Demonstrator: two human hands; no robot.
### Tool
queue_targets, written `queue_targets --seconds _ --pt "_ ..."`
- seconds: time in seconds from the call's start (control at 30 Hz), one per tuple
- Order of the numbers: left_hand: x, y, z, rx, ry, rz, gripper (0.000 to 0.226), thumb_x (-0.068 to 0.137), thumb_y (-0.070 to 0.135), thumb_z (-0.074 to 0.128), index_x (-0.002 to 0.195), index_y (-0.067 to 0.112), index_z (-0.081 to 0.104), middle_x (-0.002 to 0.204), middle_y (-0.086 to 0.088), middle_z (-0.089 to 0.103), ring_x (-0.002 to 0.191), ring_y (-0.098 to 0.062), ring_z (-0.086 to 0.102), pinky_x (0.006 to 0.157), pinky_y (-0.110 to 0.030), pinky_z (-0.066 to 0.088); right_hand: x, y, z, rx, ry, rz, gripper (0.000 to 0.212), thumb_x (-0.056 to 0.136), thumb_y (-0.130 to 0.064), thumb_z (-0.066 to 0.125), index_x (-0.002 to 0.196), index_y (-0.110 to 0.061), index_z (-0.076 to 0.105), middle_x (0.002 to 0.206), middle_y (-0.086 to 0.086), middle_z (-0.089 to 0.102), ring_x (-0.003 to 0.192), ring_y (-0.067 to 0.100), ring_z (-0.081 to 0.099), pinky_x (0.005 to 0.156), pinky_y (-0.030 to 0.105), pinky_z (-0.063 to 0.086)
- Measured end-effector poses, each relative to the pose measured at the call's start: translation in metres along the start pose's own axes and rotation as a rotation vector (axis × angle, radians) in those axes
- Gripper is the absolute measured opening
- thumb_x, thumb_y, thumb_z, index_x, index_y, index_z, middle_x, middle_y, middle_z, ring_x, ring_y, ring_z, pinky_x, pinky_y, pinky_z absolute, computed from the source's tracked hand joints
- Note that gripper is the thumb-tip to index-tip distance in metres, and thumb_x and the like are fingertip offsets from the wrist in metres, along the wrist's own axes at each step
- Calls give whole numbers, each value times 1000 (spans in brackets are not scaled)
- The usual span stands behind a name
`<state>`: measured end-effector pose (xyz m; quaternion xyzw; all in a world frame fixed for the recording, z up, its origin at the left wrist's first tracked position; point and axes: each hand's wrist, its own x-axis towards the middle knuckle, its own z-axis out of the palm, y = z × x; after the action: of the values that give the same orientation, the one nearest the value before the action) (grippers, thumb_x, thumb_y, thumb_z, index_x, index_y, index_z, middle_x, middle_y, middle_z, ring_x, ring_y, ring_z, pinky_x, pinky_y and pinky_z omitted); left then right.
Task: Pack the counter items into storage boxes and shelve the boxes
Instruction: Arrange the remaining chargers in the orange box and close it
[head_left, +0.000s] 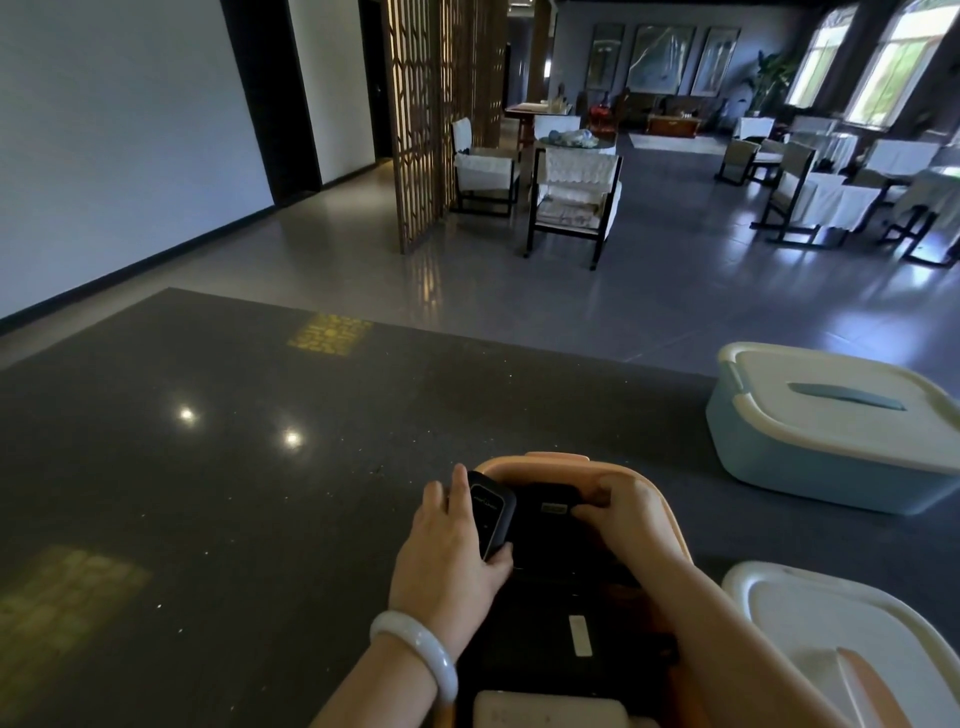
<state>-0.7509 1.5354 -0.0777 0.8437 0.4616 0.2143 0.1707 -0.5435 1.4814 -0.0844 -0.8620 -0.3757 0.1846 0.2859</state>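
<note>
While the orange storage box stands open on the dark speckled desk at the near edge, both hands work inside it. The left hand has its grip closed on a small black device, fingers along the far side and thumb at the near end, holding it upright against the box's left wall. The right hand has its grip curled onto a black pouch lying in the box; the fingertips pinch near a small label on it. A pale flat item lies at the box's near end. A white bangle sits on the left wrist. 1 blue storage box with its white lid shut stands well apart to the right. A loose white lid lies just beside the orange box.
</note>
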Motion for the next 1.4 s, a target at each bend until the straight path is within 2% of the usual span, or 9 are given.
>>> queue_targets --seconds 0.2,0.37,0.47,0.67,0.77,0.9,1.1,1.27,1.4 --pt "1 1 -4 -32 -24 21 94 84 56 60 152 27 2 127 7 30 105 -6 47 74 -16 47 -6 -9 -12 119 27 -26 6 78 -28 74 83 -29 70 75 -8 71 64 9 68 65 34 59" --pt "3 7 -6 -76 12 113 91 84 52 62 153 26 9 125 7 34 100 -5 48 74 -15 47 -22 -28 -16 420 -240 -104 12 86 -33 68 97 -36 71 81 -13 73 73 3 70 64 21 56" --pt "3 13 -5 -143 10 185 90 83 51 64 152 28 10 124 9 34 98 -5 50 73 -14 46 -31 -38 -20 461 -337 -183 19 89 -33 64 102 -46 70 75 -8 72 63 4 67 55 12 48" --pt "4 16 -6 -321 -58 279 94 79 57 65 152 34 9 131 10 33 115 -3 44 91 -16 45 -36 -38 -33 716 -384 -17 14 89 -20 66 94 -26 77 69 6 69 60 14 62 57 20 49" --pt "9 14 -7 -296 -52 274 85 82 68 45 151 32 14 135 11 32 122 -1 30 105 -23 32 -38 -33 -52 744 -228 -12 10 86 -16 68 92 -16 76 74 10 73 62 16 68 56 18 51" --pt "15 4 -3 -187 -108 146 63 98 46 42 151 23 17 147 4 25 134 -11 28 111 -28 31 -30 -18 -80 553 72 -76 11 85 -12 69 94 -15 72 68 5 72 60 17 70 59 23 53" --pt "12 2 5 -343 -198 64 51 100 19 42 146 29 22 152 6 20 126 -12 45 102 -32 46 -21 -1 -65 123 191 -92 8 85 -19 70 89 -25 71 67 -5 68 56 6 65 50 14 45" --pt "13 0 6 -274 -213 70 61 99 15 43 150 27 12 154 5 12 123 -11 46 100 -27 46 -12 9 -45 -111 226 -187 13 84 -27 71 95 -24 75 95 -7 54 94 13 48 73 23 36" --pt "13 -2 10 -227 -205 80 65 101 17 42 151 26 2 153 3 11 114 -9 51 93 -21 48 -6 18 -37 -234 185 -144 15 85 -37 69 98 -33 75 108 -7 50 101 18 35 87 29 36"
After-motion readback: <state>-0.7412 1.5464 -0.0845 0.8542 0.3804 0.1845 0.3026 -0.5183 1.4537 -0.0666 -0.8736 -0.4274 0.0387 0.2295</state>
